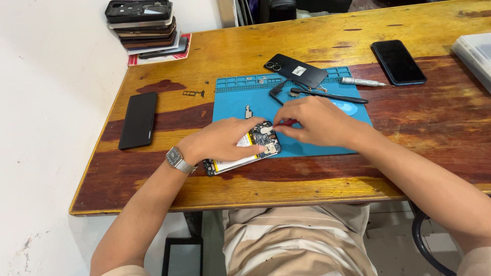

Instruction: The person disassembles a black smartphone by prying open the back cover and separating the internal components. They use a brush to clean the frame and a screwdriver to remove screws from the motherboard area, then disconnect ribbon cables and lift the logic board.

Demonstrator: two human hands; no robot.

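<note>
Left hand (225, 140) flat on opened phone (245, 148), right hand (312, 121) pinching red tool (287, 122); tweezers (327, 95) just behind.

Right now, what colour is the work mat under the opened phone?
Blue work mat, shown best in the head view, under the opened phone the left hand steadies.

A single head-worn camera looks steeply down and forward over the person's own forearms onto the wooden table (409, 128). It sits close, about an arm's reach above the blue work mat (240, 99), which lies mid-frame. The table's far edge runs along the top, a white wall (51, 102) fills the left, and the lap shows below.
</note>
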